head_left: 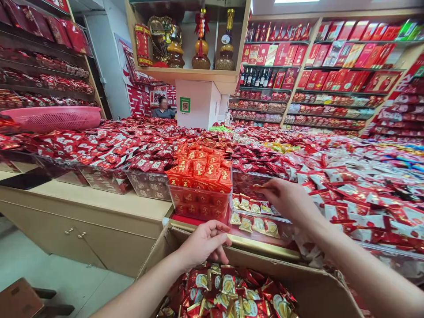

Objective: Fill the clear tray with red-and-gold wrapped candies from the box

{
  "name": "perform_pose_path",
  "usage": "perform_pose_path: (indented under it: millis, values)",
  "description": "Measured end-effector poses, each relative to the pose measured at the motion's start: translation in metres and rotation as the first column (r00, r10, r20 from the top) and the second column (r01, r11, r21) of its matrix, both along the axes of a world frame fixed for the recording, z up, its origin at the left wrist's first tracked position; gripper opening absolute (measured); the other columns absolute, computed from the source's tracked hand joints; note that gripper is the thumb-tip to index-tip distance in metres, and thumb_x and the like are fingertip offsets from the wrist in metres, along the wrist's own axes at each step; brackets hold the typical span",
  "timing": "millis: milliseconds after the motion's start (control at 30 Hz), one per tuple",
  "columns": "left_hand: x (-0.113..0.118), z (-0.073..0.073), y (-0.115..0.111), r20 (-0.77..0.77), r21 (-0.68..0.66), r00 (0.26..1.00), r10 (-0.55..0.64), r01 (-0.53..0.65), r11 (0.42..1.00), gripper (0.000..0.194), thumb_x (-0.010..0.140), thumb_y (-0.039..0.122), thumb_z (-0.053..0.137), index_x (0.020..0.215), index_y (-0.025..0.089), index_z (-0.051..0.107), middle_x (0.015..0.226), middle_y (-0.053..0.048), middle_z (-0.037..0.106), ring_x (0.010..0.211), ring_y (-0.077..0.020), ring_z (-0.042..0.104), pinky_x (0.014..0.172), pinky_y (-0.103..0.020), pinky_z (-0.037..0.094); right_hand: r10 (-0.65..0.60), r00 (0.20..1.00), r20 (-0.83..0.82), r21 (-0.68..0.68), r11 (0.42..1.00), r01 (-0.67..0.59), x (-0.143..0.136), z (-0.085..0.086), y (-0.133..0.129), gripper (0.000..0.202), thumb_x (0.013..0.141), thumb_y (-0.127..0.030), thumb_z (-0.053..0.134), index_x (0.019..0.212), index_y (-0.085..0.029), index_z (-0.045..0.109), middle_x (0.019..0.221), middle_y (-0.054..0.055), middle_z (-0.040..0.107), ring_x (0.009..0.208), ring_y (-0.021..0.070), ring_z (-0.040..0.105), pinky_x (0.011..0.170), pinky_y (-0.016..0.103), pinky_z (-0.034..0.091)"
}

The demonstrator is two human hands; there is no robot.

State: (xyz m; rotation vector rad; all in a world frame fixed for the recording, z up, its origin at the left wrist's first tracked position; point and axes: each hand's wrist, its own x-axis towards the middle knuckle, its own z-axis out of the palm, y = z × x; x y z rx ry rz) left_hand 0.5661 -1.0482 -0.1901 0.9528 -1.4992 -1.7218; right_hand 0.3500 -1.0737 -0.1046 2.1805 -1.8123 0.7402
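Note:
My left hand [208,242] hovers above the near side of an open cardboard box [318,287], its fingers loosely curled and apart, with nothing visible in them. Red and gold wrapped candies [232,291] fill the lower part of that box. Over a clear plastic bin [285,227], my right hand [285,196] pinches a small wrapped candy [260,186] by the fingertips. Rows of wrapped candies [255,224] with pale round pictures lie in the bin, partly covered by my right hand.
A bin of orange-red packets [202,176] stands left of the candy bin. More candy bins [149,183] line the counter [132,216]. A pink basket [56,118] lies at the left. A wooden stool [21,298] is on the floor. A person [163,110] is in the background.

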Motion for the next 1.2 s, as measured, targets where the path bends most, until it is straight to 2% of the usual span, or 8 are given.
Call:
perform_pose_path:
  millis: [100, 233, 433, 633, 867, 1033, 1133, 1200]
  values:
    - [-0.001, -0.002, 0.0, 0.028, -0.022, 1.0, -0.007, 0.007, 1.0, 0.018, 0.077, 0.028, 0.046, 0.089, 0.014, 0.044, 0.073, -0.001, 0.059, 0.046, -0.0084, 0.059, 0.039, -0.013, 0.031, 0.005, 0.963, -0.27, 0.266, 0.961, 0.07, -0.002, -0.007, -0.056, 0.016, 0.071, -0.024, 0.047, 0.07, -0.015, 0.061, 0.073, 0.009, 0.065, 0.069, 0.0192, 0.058, 0.058, 0.024, 0.04]
    - [0.001, -0.007, 0.0, 0.061, -0.016, 0.998, -0.028, 0.029, 0.999, 0.014, 0.077, 0.025, 0.043, 0.087, 0.015, 0.044, 0.069, 0.001, 0.058, 0.043, -0.0088, 0.059, 0.038, -0.013, 0.029, 0.069, 0.907, -0.416, 0.377, 0.92, 0.103, -0.004, -0.036, -0.095, 0.019, 0.07, -0.013, 0.044, 0.078, -0.01, 0.062, 0.082, 0.013, 0.064, 0.076, 0.0197, 0.059, 0.061, 0.024, 0.039]
    - [0.003, -0.014, -0.001, 0.047, -0.014, 0.997, -0.068, 0.068, 0.998, 0.014, 0.077, 0.025, 0.043, 0.086, 0.016, 0.045, 0.07, 0.002, 0.057, 0.042, -0.0084, 0.059, 0.038, -0.013, 0.029, 0.109, 0.904, -0.413, 0.449, 0.888, 0.098, -0.01, -0.059, -0.097, 0.017, 0.07, -0.017, 0.049, 0.075, -0.008, 0.062, 0.078, 0.015, 0.064, 0.074, 0.0222, 0.059, 0.058, 0.026, 0.039]
    - [0.002, -0.011, -0.001, 0.079, -0.002, 0.994, -0.081, 0.082, 0.997, 0.015, 0.076, 0.027, 0.044, 0.085, 0.016, 0.045, 0.072, 0.001, 0.056, 0.044, -0.0086, 0.059, 0.039, -0.014, 0.029, 0.144, 0.918, -0.37, 0.601, 0.79, 0.119, -0.012, -0.064, -0.096, 0.014, 0.055, -0.024, 0.063, 0.066, -0.016, 0.063, 0.067, 0.003, 0.064, 0.064, 0.0158, 0.058, 0.049, 0.02, 0.035]
    - [0.002, -0.011, 0.0, 0.096, -0.007, 0.993, -0.071, 0.072, 0.997, 0.017, 0.076, 0.029, 0.045, 0.086, 0.015, 0.047, 0.071, 0.0, 0.057, 0.045, -0.0097, 0.059, 0.039, -0.015, 0.029, 0.119, 0.921, -0.37, 0.654, 0.738, 0.168, -0.011, -0.063, -0.092, 0.007, 0.047, -0.012, 0.065, 0.047, -0.017, 0.06, 0.052, 0.0, 0.059, 0.059, 0.0151, 0.056, 0.047, 0.02, 0.035]
    - [0.002, -0.01, -0.001, 0.092, -0.026, 0.994, -0.067, 0.069, 0.997, 0.017, 0.076, 0.029, 0.044, 0.086, 0.016, 0.047, 0.072, 0.001, 0.057, 0.044, -0.0091, 0.059, 0.039, -0.014, 0.03, 0.034, 0.937, -0.348, 0.553, 0.814, 0.176, -0.013, -0.062, -0.097, 0.011, 0.056, -0.006, 0.054, 0.057, -0.013, 0.063, 0.064, 0.007, 0.063, 0.064, 0.0177, 0.057, 0.055, 0.023, 0.038]
    - [0.003, -0.011, -0.001, 0.088, -0.021, 0.995, -0.053, 0.055, 0.998, 0.018, 0.076, 0.029, 0.045, 0.086, 0.015, 0.047, 0.071, 0.0, 0.057, 0.043, -0.0093, 0.059, 0.038, -0.015, 0.029, -0.06, 0.955, -0.291, 0.392, 0.903, 0.177, -0.012, -0.041, -0.094, 0.021, 0.071, -0.013, 0.043, 0.08, -0.011, 0.061, 0.084, 0.011, 0.063, 0.078, 0.0187, 0.056, 0.065, 0.025, 0.039]
    - [0.003, -0.011, -0.001, 0.083, -0.013, 0.995, -0.046, 0.047, 0.999, 0.018, 0.076, 0.029, 0.045, 0.086, 0.015, 0.046, 0.071, 0.0, 0.057, 0.043, -0.0095, 0.059, 0.038, -0.015, 0.029, -0.101, 0.984, -0.147, 0.215, 0.968, 0.132, -0.006, -0.021, -0.077, 0.024, 0.078, -0.022, 0.037, 0.088, -0.013, 0.057, 0.088, 0.009, 0.061, 0.079, 0.017, 0.055, 0.067, 0.024, 0.039]
